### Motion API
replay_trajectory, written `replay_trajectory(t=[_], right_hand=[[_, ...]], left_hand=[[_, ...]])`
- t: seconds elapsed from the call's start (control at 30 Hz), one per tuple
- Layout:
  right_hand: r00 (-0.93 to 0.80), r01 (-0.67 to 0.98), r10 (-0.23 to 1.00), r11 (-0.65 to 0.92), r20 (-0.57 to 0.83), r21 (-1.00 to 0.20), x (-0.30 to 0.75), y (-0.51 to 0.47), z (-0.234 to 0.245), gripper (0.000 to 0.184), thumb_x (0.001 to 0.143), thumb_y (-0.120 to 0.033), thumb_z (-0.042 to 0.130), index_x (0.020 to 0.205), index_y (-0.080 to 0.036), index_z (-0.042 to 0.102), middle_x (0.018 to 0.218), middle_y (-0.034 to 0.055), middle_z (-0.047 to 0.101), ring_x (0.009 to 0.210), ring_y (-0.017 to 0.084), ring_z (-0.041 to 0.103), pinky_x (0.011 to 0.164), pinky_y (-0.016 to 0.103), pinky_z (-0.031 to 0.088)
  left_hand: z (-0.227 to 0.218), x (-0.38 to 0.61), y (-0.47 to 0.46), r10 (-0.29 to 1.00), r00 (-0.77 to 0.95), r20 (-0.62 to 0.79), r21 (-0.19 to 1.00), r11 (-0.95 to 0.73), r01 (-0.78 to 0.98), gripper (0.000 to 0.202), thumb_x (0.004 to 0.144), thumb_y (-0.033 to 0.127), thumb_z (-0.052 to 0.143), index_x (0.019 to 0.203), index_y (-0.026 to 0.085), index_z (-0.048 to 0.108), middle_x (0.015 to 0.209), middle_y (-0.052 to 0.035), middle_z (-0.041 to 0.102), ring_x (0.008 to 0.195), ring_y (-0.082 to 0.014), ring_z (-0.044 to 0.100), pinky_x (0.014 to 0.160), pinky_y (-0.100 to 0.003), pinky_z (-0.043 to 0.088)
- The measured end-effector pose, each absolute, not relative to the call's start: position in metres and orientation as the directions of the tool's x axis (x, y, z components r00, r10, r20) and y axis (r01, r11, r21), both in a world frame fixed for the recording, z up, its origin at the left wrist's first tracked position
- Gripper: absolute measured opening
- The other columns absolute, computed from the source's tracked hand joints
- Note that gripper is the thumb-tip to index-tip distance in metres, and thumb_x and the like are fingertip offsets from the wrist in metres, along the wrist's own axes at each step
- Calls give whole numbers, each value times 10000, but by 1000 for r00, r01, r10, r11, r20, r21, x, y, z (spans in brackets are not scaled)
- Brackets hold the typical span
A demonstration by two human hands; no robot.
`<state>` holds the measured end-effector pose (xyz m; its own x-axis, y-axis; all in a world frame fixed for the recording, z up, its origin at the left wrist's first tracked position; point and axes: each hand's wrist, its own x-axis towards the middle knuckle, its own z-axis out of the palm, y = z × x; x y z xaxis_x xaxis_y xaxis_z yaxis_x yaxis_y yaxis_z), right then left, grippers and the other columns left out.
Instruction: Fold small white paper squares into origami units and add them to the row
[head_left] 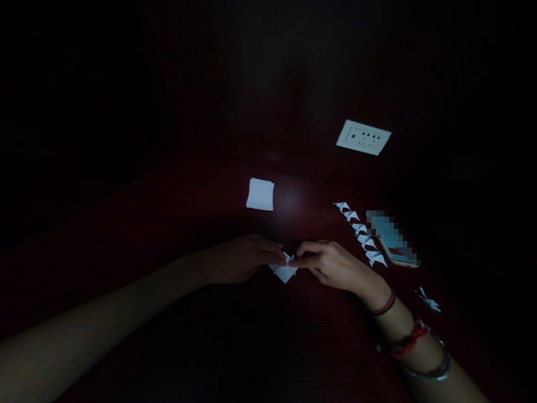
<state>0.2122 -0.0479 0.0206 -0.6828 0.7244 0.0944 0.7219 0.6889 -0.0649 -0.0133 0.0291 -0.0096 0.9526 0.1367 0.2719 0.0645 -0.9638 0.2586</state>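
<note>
A small white piece of folded paper (285,270) lies on the dark red table (168,224) between my two hands. My left hand (241,258) pinches its left side, fingers closed, a ring on one finger. My right hand (331,264) pinches its right side with thumb and fingertips together. Red and dark bands circle my right wrist. The room is very dark.
A stack of white square paper sheets (260,194) lies farther back. A row of several folded white paper pieces (361,233) runs diagonally at right, beside a phone (394,239). One more folded piece (429,300) lies near my right wrist. A white wall socket (363,136) sits behind.
</note>
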Motion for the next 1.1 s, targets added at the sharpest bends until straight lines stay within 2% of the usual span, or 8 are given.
replay_trajectory(t=[0.23, 0.4, 0.6, 0.8, 0.97, 1.1], right_hand=[[-638, 767, 764, 642, 95, -11, 222, -45, 23, 294, 806, -97, 435, 976, -235, 630, 939, 19, 562, 787, 124, 549, 708, 261, 430], [-605, 773, 778, 625, 171, -106, 220, -46, 23, 351, 809, -75, 400, 1062, -228, 589, 974, 28, 551, 830, 122, 544, 746, 254, 433], [-641, 740, 761, 647, 101, -182, 212, -50, 22, 309, 827, -153, 434, 1085, -241, 580, 1017, 22, 541, 831, 116, 551, 747, 245, 443], [-624, 740, 773, 631, 113, -233, 209, -50, 21, 267, 854, -285, 433, 1026, -197, 616, 985, 38, 559, 818, 120, 559, 755, 247, 442], [-586, 751, 792, 610, 168, -254, 204, -49, 16, 243, 852, -281, 448, 939, -178, 650, 915, 37, 578, 802, 117, 555, 741, 234, 438], [-563, 769, 805, 593, 187, -239, 202, -51, 13, 221, 840, -282, 473, 926, -184, 651, 907, 33, 582, 793, 117, 554, 741, 237, 438]], left_hand=[[-11, -15, 29, 139, 953, 268, 272, -960, 64, 522, 759, -44, 381, 1179, 252, 471, 1208, -6, 497, 1154, -156, 402, 943, -325, 359], [-10, -17, 29, 121, 951, 284, 243, -969, 51, 537, 757, -47, 372, 1195, 254, 454, 1220, -17, 484, 1152, -160, 399, 936, -342, 361], [-7, -19, 28, 116, 944, 310, 175, -983, 63, 530, 760, -20, 387, 1192, 278, 458, 1209, -39, 454, 1104, -172, 419, 903, -346, 364], [2, -19, 25, 206, 904, 374, 182, -972, 147, 320, 847, 119, 413, 1134, 223, 506, 1072, -44, 531, 999, -169, 474, 866, -327, 383], [-2, -14, 19, 266, 899, 349, 155, -962, 225, 215, 866, 243, 455, 1056, 226, 552, 1028, -29, 562, 973, -174, 490, 869, -336, 375], [-7, -13, 18, 257, 914, 316, 133, -965, 225, 205, 852, 265, 484, 1039, 245, 565, 1048, -28, 551, 977, -180, 493, 857, -336, 384]])
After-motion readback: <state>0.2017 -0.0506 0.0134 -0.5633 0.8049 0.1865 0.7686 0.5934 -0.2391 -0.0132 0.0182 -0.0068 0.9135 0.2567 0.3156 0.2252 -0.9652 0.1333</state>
